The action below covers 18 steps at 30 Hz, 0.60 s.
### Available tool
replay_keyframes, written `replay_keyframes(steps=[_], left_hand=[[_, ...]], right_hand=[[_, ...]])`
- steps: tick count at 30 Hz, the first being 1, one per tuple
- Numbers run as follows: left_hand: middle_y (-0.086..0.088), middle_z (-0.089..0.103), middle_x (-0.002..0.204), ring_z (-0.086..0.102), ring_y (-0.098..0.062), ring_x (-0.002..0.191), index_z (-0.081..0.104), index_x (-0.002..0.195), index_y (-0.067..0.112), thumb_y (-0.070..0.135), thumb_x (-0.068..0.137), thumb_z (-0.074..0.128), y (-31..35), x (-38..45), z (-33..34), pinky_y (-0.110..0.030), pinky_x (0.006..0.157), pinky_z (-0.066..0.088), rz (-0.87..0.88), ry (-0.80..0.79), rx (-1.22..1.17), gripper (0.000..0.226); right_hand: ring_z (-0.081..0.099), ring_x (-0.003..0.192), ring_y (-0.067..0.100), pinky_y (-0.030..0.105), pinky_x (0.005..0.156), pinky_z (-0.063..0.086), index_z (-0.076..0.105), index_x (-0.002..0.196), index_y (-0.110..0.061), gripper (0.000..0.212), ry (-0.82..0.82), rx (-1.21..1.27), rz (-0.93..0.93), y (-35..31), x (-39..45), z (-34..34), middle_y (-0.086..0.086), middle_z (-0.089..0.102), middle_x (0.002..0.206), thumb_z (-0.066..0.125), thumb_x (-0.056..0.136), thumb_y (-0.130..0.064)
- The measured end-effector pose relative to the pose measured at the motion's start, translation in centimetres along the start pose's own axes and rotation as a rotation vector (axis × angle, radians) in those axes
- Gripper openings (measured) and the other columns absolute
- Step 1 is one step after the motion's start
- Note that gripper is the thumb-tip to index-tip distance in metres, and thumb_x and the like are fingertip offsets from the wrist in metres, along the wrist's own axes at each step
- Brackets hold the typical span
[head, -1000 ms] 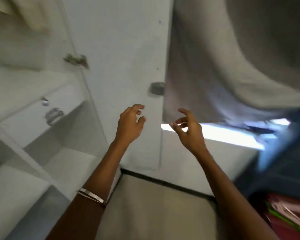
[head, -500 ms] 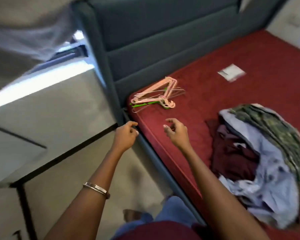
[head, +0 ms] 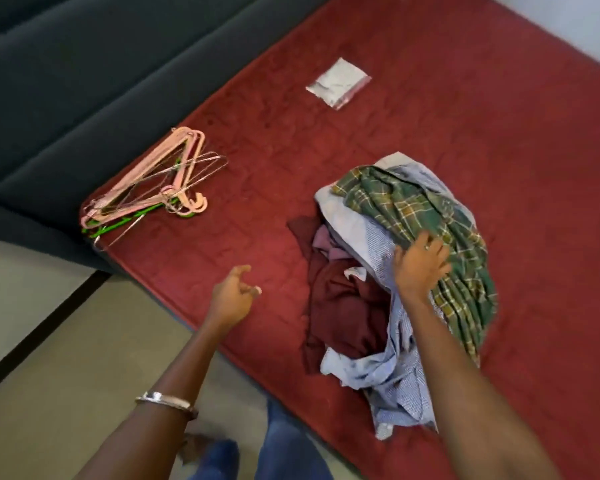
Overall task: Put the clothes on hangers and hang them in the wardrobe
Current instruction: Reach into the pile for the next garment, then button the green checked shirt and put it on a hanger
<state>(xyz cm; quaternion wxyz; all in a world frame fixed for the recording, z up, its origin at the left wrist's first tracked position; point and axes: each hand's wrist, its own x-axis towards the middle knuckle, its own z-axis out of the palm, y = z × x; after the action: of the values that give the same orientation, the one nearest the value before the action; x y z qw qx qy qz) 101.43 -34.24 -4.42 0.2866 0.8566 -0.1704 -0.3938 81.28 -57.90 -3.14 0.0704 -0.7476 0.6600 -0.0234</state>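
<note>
Head view, sole item on my list. Clothes pile [head: 395, 271] lies on the red bed cover [head: 499, 150], right of centre, with a green plaid garment [head: 426, 202] on top, pale blue shirts [head: 392, 362] beneath it and a maroon piece [head: 340, 306] at the pile's left side. I see the right hand [head: 421, 266] directly on this pile, where the plaid meets the blue cloth. Its arm reaches in from the lower right edge, forearm extended, palm down. The fingers are spread and laid on the plaid fabric; I cannot tell whether they pinch it or merely rest on it.

Left hand [head: 232, 296] hangs over the bed cover left of the pile, apart from it, touching nothing. Its arm comes up from the bottom edge with a metal bangle [head: 165, 400] on the forearm. The fingers are loosely curled, index finger forward, and the hand holds nothing.

Hangers [head: 153, 188], pink, green and wire, lie stacked near the bed's left corner by the dark headboard [head: 84, 81], well apart from both hands. A small clear packet [head: 338, 83] lies further up the cover.
</note>
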Motion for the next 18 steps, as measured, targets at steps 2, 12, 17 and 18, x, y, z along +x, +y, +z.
replay_keyframes(steps=[2, 12, 17, 18], left_hand=[[-0.010, 0.065, 0.076, 0.064, -0.032, 0.089, 0.054, 0.128, 0.012, 0.013, 0.086, 0.067, 1.2, 1.2, 1.4, -0.032, 0.076, 0.044, -0.017, -0.020, 0.038, 0.044], [0.000, 0.065, 0.077, 0.058, -0.008, 0.057, 0.061, 0.103, 0.015, 0.027, 0.095, 0.057, 6.8, 2.8, 5.1, -0.020, 0.050, 0.042, -0.216, -0.127, -0.414, 0.015], [-0.011, 0.069, 0.099, 0.066, -0.025, 0.089, 0.062, 0.104, 0.009, 0.069, 0.084, 0.043, 11.5, 1.2, 6.3, -0.044, 0.072, 0.056, -0.460, -0.491, -0.772, 0.066], [-0.013, 0.069, 0.093, 0.067, -0.027, 0.084, 0.061, 0.099, 0.006, 0.070, 0.082, 0.044, 12.7, 0.8, 6.6, -0.045, 0.068, 0.058, -0.493, -0.552, -0.825, 0.068]], right_hand=[[0.035, 0.128, 0.038, 0.056, 0.101, 0.027, 0.046, 0.133, -0.009, 0.054, -0.071, -0.110, -0.031, 1.6, 3.1, 0.6, 0.021, 0.044, 0.135, 0.064, 0.089, -0.034], [0.058, 0.074, 0.035, 0.031, 0.061, 0.028, 0.063, 0.092, 0.008, 0.026, 0.094, 0.448, -0.045, 2.5, 2.7, -1.5, 0.021, 0.062, 0.079, 0.045, 0.098, -0.010], [0.049, 0.069, 0.018, 0.028, 0.065, 0.036, 0.060, 0.083, 0.004, 0.030, 0.060, 0.682, -0.363, 1.5, -3.8, -4.7, 0.008, 0.056, 0.074, 0.040, 0.094, -0.014], [0.048, 0.070, 0.013, 0.023, 0.067, 0.036, 0.060, 0.082, 0.004, 0.025, 0.007, 0.707, -0.476, 0.9, -5.1, -5.2, 0.008, 0.057, 0.074, 0.042, 0.094, -0.010]])
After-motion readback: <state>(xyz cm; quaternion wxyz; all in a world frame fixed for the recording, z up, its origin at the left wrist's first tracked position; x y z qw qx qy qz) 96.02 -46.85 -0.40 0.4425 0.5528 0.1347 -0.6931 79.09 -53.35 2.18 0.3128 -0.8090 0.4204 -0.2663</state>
